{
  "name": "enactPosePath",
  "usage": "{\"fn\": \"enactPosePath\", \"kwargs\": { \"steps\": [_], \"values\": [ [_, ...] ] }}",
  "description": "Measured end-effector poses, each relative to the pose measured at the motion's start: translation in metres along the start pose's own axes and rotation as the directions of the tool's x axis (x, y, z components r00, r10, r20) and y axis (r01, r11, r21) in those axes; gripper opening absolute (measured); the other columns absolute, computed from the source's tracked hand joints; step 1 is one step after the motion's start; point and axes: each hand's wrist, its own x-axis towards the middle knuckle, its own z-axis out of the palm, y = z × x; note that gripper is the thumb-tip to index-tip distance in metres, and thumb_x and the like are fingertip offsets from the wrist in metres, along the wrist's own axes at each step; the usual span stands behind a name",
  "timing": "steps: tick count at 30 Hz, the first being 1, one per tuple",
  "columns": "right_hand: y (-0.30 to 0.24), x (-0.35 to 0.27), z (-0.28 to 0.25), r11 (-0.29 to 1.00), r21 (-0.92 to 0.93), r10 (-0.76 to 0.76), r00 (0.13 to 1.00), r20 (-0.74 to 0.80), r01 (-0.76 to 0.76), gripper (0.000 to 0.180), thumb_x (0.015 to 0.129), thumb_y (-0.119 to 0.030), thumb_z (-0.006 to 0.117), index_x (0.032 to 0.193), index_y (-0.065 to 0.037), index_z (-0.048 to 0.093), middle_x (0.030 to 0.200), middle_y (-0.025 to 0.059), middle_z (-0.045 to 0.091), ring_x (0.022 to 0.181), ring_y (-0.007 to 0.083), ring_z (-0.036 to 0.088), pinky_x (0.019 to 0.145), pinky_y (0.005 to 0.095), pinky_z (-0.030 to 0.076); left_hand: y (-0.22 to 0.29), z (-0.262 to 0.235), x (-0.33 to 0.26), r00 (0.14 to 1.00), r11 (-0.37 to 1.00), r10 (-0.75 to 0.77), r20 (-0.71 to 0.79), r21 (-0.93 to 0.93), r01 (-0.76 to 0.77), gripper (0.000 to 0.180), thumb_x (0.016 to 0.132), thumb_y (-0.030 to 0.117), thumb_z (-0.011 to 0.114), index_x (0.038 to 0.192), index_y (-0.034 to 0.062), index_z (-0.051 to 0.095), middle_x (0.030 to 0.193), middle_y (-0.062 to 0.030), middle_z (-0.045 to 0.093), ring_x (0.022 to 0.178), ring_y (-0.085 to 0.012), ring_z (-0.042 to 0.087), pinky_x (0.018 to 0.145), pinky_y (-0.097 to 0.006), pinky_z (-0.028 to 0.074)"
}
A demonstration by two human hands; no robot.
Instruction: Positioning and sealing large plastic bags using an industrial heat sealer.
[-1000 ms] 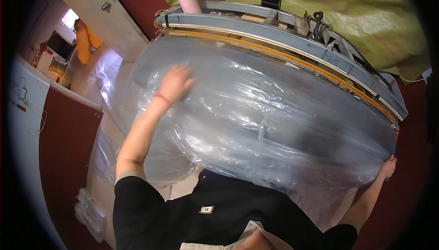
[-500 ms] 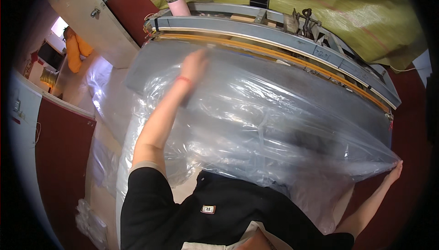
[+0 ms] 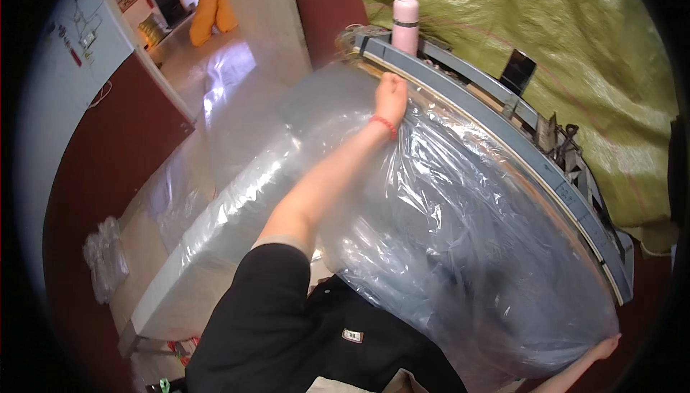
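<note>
A large sheet of clear plastic film (image 3: 460, 206) lies creased over the grey work surface in front of me. My left hand (image 3: 392, 98), with a red bead bracelet at the wrist, is closed on the film's far edge, right beside a long grey metal bar (image 3: 496, 127). Creases fan out from that fist. At the lower right, my right hand (image 3: 608, 347) pinches the film's near right corner and holds it out taut. The fingertips of the right hand are small and partly hidden. The film covers much of the surface beneath it.
A pink thermos (image 3: 405, 26) and a dark phone (image 3: 517, 72) stand behind the bar, before a yellow-green tarp (image 3: 460, 5). Metal clamps (image 3: 564, 141) sit farther right. At left are an open door (image 3: 266, 19), a bundle of plastic (image 3: 106, 260) and orange stuffed shapes (image 3: 213, 16).
My view has turned, so the bar now slants down to the right. My left hand, earlier blurred over the film, has reached the bar and closed on the film. My right hand still holds the corner.
</note>
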Motion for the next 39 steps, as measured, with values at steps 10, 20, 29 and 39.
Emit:
{"fn": "enactPosePath", "kwargs": {
  "steps": [10,20,29,39],
  "values": [
    [0.057,0.027,0.131,0.837,-0.215,-0.497,0.863,0.086,0.503,0.043,0.087,-0.043,0.044,0.100,-0.005,0.060,0.097,0.0143,0.060,0.091,0.0274,0.055,0.080,0.0339,0.041,-0.076,0.021,0.035,0.998,0.982,0.028,-0.064,0.190,-0.016,0.014,0.079,0.015,0.053,0.074,0.0014,0.051,0.063,-0.0128,0.055,0.059,-0.0224,0.054,0.059,-0.033,0.044],
    [0.048,0.015,0.096,0.994,-0.023,-0.108,0.988,0.109,0.111,0.031,0.083,-0.027,0.051,0.106,-0.007,0.060,0.096,0.0100,0.063,0.082,0.0220,0.060,0.071,0.0305,0.047,-0.087,0.043,0.045,0.976,0.949,0.134,-0.170,0.304,-0.077,0.011,0.071,0.014,0.054,0.066,0.0053,0.057,0.068,-0.0130,0.058,0.068,-0.0246,0.058,0.063,-0.036,0.046],
    [-0.039,-0.038,0.123,0.904,0.428,-0.017,0.999,0.033,0.001,0.016,0.081,-0.015,0.051,0.080,0.001,0.053,0.076,0.0137,0.058,0.052,0.0206,0.059,0.044,0.0283,0.049,-0.103,0.002,0.080,0.986,0.979,-0.136,0.095,-0.137,0.149,0.009,0.081,0.010,0.043,0.080,0.0018,0.046,0.068,-0.0036,0.049,0.058,-0.0129,0.048,0.053,-0.030,0.049],
    [-0.067,-0.067,0.009,0.962,0.269,-0.121,0.948,0.294,0.040,0.021,0.075,-0.018,0.065,0.083,0.001,0.066,0.074,-0.0005,0.061,0.067,0.0066,0.051,0.062,0.0209,0.041,-0.043,-0.010,0.036,0.874,0.971,-0.076,0.480,-0.162,0.173,0.001,0.084,0.008,0.050,0.083,0.0070,0.050,0.068,0.0010,0.049,0.057,-0.0070,0.046,0.052,-0.020,0.039]
  ]
}}
